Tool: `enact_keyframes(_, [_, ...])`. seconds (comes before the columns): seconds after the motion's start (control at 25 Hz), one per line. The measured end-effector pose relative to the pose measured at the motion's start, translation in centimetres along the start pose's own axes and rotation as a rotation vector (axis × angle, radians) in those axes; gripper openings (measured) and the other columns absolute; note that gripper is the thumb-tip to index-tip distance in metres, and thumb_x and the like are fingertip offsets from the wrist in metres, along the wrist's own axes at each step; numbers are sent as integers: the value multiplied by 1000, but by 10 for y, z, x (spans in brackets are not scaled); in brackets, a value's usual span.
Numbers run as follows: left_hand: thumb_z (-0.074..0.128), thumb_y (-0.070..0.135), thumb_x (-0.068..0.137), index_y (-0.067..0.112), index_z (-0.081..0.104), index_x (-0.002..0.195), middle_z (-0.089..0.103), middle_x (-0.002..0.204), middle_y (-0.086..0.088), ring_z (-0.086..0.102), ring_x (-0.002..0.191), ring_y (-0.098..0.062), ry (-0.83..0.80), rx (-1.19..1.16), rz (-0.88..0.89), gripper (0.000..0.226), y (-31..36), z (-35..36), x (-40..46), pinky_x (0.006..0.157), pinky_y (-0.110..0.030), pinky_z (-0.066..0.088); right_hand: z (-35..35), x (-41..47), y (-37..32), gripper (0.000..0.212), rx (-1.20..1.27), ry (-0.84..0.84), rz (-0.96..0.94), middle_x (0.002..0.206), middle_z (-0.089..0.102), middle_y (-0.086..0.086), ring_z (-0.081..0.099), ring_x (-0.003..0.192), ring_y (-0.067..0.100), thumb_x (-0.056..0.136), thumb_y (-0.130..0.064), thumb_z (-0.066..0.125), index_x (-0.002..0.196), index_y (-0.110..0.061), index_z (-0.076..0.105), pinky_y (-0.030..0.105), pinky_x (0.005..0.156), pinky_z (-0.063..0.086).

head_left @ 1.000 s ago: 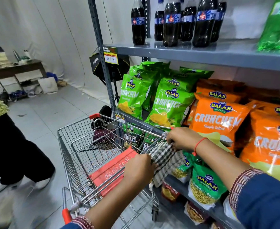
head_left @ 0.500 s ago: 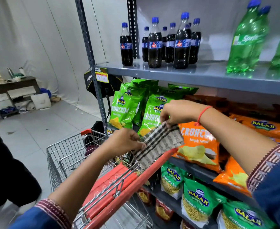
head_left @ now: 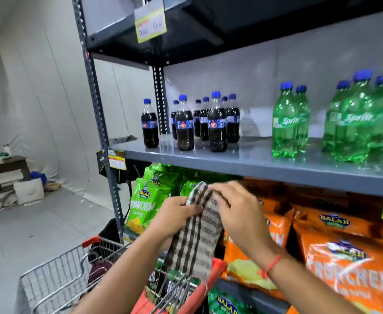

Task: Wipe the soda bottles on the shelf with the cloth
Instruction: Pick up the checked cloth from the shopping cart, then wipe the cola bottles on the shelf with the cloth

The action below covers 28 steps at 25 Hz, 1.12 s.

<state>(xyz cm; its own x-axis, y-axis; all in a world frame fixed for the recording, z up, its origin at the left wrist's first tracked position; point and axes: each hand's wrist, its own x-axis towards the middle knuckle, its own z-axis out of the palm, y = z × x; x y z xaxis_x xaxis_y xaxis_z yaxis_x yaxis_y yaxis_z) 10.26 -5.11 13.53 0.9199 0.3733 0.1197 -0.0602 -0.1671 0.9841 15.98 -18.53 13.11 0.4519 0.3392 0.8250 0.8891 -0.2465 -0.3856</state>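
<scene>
Several dark cola bottles with blue caps stand in a cluster on the grey metal shelf, one cola bottle apart at the left. Green Sprite bottles stand further right on the same shelf. Below the shelf edge I hold a brown-and-white checked cloth hanging lengthwise. My left hand grips its upper left edge; my right hand pinches its top from the right. Both hands are well below and in front of the bottles.
A wire shopping cart with a red handle stands directly under my arms. Green snack bags and orange snack bags fill the lower shelves. A dark upper shelf overhangs the bottles. A low table stands at far left.
My view has tilted up toward the bottle shelf. Both hands lifted the cloth off the cart handle and brought it together, so it now hangs vertically between them.
</scene>
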Motion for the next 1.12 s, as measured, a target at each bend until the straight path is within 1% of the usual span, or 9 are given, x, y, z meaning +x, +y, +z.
enact_keyframes(0.12, [52,1,81,4,62,69,66,52,-7,61,44,-14,-72,-245,14,16,7,6,15,44,-21,51,28,-9,1,56,0,-110,86,149,31,1,26,136,16,88,-41,41,139,-21,28,25,112,20])
enact_keyframes(0.24, [52,9,80,8,70,68,68,53,-1,63,47,-9,-152,-468,39,22,15,3,31,43,-15,48,50,9,3,76,-11,-123,77,142,-24,-26,-22,135,3,85,-47,42,134,-45,-17,27,111,-5])
enact_keyframes(0.44, [42,42,84,8,71,90,73,70,-2,66,57,-8,-392,-540,95,44,37,-34,62,54,-18,53,60,52,-2,60,-77,118,-30,149,11,-11,11,136,12,82,-31,41,140,-29,25,16,111,3])
enact_keyframes(0.52, [41,42,85,12,70,90,74,71,0,67,61,-6,-221,-342,219,43,59,-55,95,63,-20,53,64,71,-7,62,-145,172,-69,148,25,-1,21,132,19,79,-20,47,138,-26,29,26,112,17])
enact_keyframes(0.64, [50,34,86,7,59,109,67,113,-8,63,98,-12,129,-191,407,37,110,-87,154,97,-31,43,76,92,-14,63,-236,150,-76,148,31,8,30,130,29,77,-18,54,137,-23,33,41,105,29])
enact_keyframes(0.8, [52,42,83,2,44,128,49,136,-14,42,128,-26,69,42,439,61,150,-105,228,111,-41,29,99,112,-13,69,-342,36,-165,148,32,8,30,133,29,76,-21,58,138,-24,30,40,107,21])
enact_keyframes(0.96, [50,40,85,-2,51,116,62,113,-15,59,104,-20,-160,-42,333,52,158,-98,273,89,-30,50,114,149,-6,73,-419,85,-183,148,32,9,28,135,30,74,-19,64,138,-22,29,37,104,27])
enact_keyframes(1.04, [52,27,87,1,59,99,71,86,-10,67,73,-15,-216,-136,289,30,159,-96,280,63,-23,55,117,166,-4,68,-345,114,-110,153,18,6,14,138,26,83,-26,57,141,-25,20,36,108,18])
enact_keyframes(1.12, [52,17,87,1,61,95,75,75,-8,70,70,-16,-249,-174,263,20,161,-95,285,60,-23,57,122,180,5,64,-265,128,-26,156,2,2,-1,140,22,91,-37,46,143,-27,9,37,112,10])
